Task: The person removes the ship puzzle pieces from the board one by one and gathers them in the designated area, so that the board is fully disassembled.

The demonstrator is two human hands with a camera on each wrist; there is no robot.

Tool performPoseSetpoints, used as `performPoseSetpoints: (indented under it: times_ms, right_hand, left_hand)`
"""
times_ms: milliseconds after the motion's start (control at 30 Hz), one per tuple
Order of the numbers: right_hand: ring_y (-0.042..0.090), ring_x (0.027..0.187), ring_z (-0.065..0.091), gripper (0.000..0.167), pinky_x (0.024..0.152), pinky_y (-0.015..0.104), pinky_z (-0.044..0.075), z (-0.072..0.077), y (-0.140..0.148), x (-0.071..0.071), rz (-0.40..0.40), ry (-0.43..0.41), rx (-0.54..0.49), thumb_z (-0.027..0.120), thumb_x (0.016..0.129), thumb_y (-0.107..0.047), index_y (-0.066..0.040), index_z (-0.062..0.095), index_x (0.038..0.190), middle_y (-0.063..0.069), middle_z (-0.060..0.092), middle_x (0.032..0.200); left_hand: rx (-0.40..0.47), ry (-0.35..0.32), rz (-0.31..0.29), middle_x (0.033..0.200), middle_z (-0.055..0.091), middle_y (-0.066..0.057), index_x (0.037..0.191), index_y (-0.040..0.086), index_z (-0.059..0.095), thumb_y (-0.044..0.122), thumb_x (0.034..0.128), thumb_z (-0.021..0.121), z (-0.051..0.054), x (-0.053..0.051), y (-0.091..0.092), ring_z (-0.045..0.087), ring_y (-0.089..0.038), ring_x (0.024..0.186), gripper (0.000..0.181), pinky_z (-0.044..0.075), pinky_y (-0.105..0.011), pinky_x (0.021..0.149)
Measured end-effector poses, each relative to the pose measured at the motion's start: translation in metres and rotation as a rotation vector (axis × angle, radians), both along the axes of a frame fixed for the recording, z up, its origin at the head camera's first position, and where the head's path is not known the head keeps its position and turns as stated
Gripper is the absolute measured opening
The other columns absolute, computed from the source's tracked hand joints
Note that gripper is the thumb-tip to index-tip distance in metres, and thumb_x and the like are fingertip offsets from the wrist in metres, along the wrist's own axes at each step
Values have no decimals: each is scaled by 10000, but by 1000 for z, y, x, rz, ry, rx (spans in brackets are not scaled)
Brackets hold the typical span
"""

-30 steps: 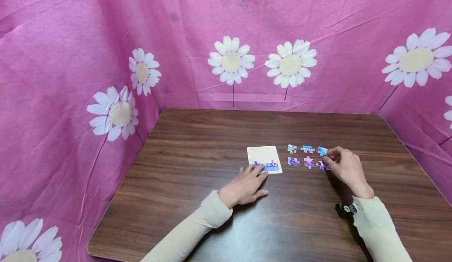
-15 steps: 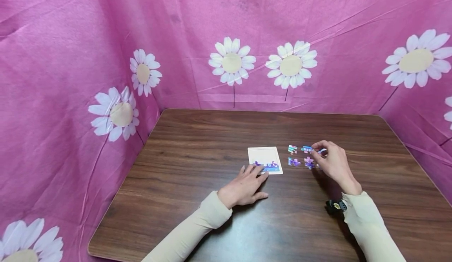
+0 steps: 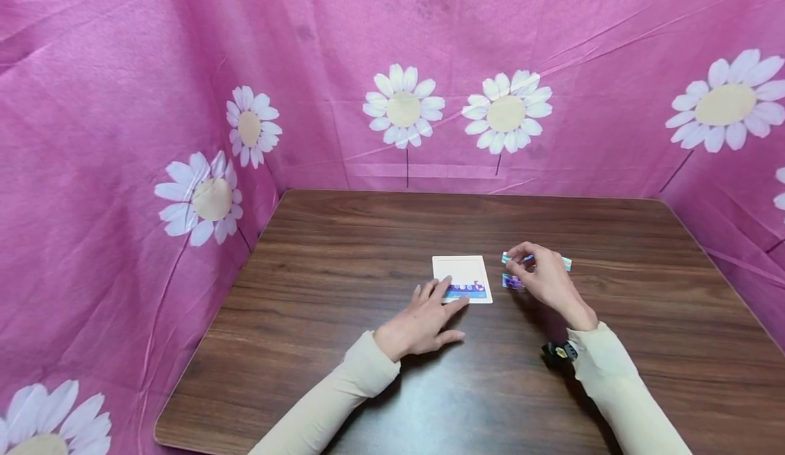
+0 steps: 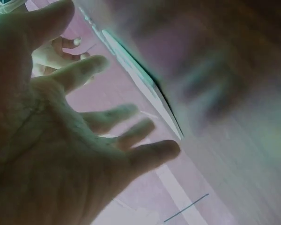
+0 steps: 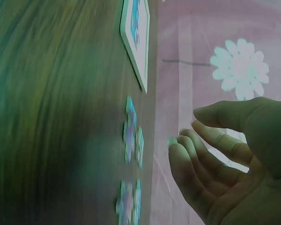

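A square white puzzle tray [image 3: 456,268] lies on the table, its front strip filled with purple and blue pieces. My left hand [image 3: 420,319] reaches over its front left corner with spread, fairly straight fingers; in the left wrist view the tray edge [image 4: 150,86] shows beyond them. My right hand [image 3: 542,278] hovers over loose jigsaw pieces to the tray's right. Its fingers bend loosely, thumb near the fingertips, and nothing shows between them in the right wrist view. A purple piece [image 3: 512,281] and a blue piece [image 3: 567,263] peek out; others are hidden beneath the hand.
The brown wooden table [image 3: 343,237] reaches back to a pink curtain [image 3: 331,46] with white daisies. More loose pieces [image 5: 126,204] lie on the table in the right wrist view. A dark strap with a small device [image 3: 559,351] sits at the right wrist.
My right hand has moved left from beside the rightmost pieces to above the ones nearer the tray. The left hand has barely shifted; its fingers lie slightly farther over the tray.
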State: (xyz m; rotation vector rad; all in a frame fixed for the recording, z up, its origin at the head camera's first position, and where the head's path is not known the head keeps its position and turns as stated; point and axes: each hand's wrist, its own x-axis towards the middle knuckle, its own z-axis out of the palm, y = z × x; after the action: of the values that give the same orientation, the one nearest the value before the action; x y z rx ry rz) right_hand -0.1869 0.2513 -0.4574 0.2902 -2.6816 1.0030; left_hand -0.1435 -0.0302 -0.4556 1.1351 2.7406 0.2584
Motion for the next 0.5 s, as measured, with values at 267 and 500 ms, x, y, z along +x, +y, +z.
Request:
performPoseSetpoints:
  times_ms: [267, 500]
  right_hand:
    - [208, 775, 724, 115, 693, 224, 548, -4, -24, -11, 113, -82, -18, 726, 944, -38, -8, 731, 1055, 122, 772, 905]
    - [160, 784, 705, 97, 711, 238, 558, -9, -41, -16, 172, -140, -9, 714, 965, -52, -24, 736, 1056, 98, 775, 891]
  left_hand:
    - [-25, -79, 94, 1702, 227, -260, 1594, 344, 435, 524, 1014, 620, 1, 0, -7, 295, -492, 1560, 636, 345, -677, 1200]
    - [-63, -106, 104, 1715, 214, -236, 1606, 378, 400, 533, 1005, 627, -1, 2, -9, 299, -485, 1561, 661, 375, -740, 1134]
